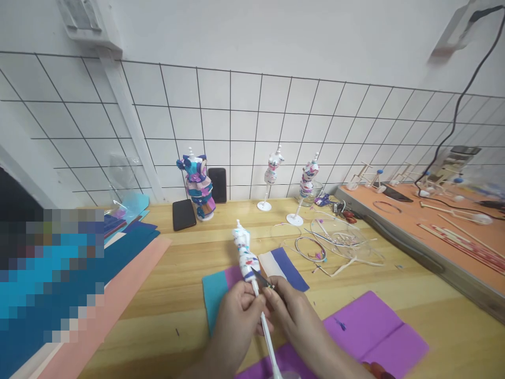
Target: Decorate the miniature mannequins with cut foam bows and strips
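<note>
My left hand is closed around the white stand rod of a small mannequin, which is tilted and has white fabric with blue, red and teal marks on its body. In my right hand is a dark pointed blade, pinched between thumb and fingers, its tip at the mannequin's lower edge. The rest of that tool is hidden by the hand. Beneath the hands lie a teal fabric piece, a cream and navy piece and a folded purple sheet.
Two similar mannequins and a dressed one stand at the back, with phones beside the latter. Coloured sheets lie left. Loose cords spread right, near an orange board. Red handles show by my right forearm.
</note>
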Demonstrator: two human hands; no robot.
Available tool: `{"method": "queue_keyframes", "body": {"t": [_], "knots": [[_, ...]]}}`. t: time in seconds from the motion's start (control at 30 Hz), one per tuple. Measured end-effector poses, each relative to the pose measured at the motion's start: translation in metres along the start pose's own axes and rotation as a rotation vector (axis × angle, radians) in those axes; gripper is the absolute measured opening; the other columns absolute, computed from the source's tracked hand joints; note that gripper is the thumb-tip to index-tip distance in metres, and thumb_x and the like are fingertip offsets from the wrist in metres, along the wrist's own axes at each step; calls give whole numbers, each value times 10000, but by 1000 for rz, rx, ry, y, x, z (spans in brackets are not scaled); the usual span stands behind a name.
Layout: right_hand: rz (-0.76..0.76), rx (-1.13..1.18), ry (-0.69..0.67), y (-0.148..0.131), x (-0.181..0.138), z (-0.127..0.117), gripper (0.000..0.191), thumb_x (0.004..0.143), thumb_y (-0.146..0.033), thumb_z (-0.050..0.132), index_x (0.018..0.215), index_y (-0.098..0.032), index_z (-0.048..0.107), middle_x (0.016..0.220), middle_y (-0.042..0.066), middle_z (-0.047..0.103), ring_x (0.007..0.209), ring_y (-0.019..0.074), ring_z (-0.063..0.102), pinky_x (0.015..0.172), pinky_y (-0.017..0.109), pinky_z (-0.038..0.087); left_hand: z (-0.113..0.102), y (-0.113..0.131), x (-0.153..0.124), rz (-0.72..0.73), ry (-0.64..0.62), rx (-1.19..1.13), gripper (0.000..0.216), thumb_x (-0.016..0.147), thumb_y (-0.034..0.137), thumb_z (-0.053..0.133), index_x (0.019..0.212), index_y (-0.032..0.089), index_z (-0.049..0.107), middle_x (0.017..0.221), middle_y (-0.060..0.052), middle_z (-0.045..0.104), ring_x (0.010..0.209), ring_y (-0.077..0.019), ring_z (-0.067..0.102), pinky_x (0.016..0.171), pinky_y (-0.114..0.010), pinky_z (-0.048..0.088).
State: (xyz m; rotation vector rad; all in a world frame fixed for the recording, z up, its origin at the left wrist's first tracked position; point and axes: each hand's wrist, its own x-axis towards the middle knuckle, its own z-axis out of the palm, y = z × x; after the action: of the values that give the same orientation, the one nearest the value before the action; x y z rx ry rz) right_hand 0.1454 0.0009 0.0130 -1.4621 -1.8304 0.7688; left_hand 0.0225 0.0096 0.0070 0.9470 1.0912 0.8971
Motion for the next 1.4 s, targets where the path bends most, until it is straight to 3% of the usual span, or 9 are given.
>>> {"method": "queue_keyframes", "body": {"t": [0.23, 0.37, 0.47, 0.57, 0.67, 0.77, 0.87, 1.23, 1.4], "knots": [[-52, -59, 81, 0, 1, -19, 245, 907, -361, 357, 977, -193, 521, 783, 37, 663, 688, 169, 608, 620, 252, 443, -10, 10, 6, 62, 31, -22, 350, 656, 450, 639, 781, 159, 490, 575, 11, 614, 446, -123, 590, 433, -213, 418], [123, -336, 183, 27, 14, -37, 328, 896, -402, 346, 1061, -161, 494, 884, 112, 681, 788, 252, 643, 659, 331, 448, -19, 25, 7, 24, -1, -93, 343, 684, 428, 630, 843, 155, 497, 600, 5, 630, 453, -116, 584, 470, -224, 434], [269, -592, 155, 54, 23, -47, 334, 905, -383, 319, 1045, -149, 511, 829, 143, 683, 756, 296, 658, 588, 346, 432, -22, 31, 6, 35, 1, -107, 333, 703, 407, 626, 889, 155, 513, 617, 3, 634, 458, -104, 572, 476, -214, 419], [236, -733, 155, 71, 25, -49, 273, 902, -303, 340, 963, -137, 548, 796, 157, 667, 701, 282, 656, 550, 330, 418, -24, 30, 6, 56, 7, -68, 337, 710, 394, 618, 921, 148, 526, 603, 4, 626, 443, -99, 547, 465, -214, 408], [149, -784, 183, 68, 23, -46, 194, 864, -233, 420, 939, -140, 574, 863, 169, 643, 824, 296, 617, 665, 374, 428, -26, 28, 7, 81, -4, -6, 324, 725, 376, 596, 933, 136, 533, 568, 11, 605, 420, -96, 522, 448, -213, 394], [-105, -648, 252, 48, 18, -40, 173, 874, -264, 440, 939, -180, 576, 945, 134, 619, 922, 274, 554, 781, 397, 404, -25, 27, 5, 129, -24, 105, 302, 752, 355, 557, 946, 123, 548, 544, 21, 576, 398, -94, 494, 421, -214, 384], [-268, -345, 232, 24, 9, -31, 167, 906, -279, 396, 858, -199, 536, 852, 68, 604, 817, 196, 550, 743, 333, 419, -22, 24, 0, 148, -57, 245, 281, 780, 331, 519, 957, 122, 579, 539, 29, 551, 391, -89, 482, 423, -213, 380], [-223, -183, 128, 8, -1, -16, 210, 908, -254, 348, 792, -186, 509, 739, 30, 562, 703, 163, 508, 672, 296, 396, -16, 19, -9, 193, -180, 472, 289, 849, 332, 412, 941, 181, 640, 602, 31, 542, 407, -73, 474, 428, -198, 333], [-48, 85, 124, 12, 3, -16, 286, 881, -377, 420, 689, -180, 499, 664, 4, 526, 636, 142, 486, 603, 257, 377, -17, 20, -8, 170, -206, 377, 265, 851, 321, 412, 815, 153, 614, 602, 34, 552, 383, -55, 465, 421, -186, 340]]}}
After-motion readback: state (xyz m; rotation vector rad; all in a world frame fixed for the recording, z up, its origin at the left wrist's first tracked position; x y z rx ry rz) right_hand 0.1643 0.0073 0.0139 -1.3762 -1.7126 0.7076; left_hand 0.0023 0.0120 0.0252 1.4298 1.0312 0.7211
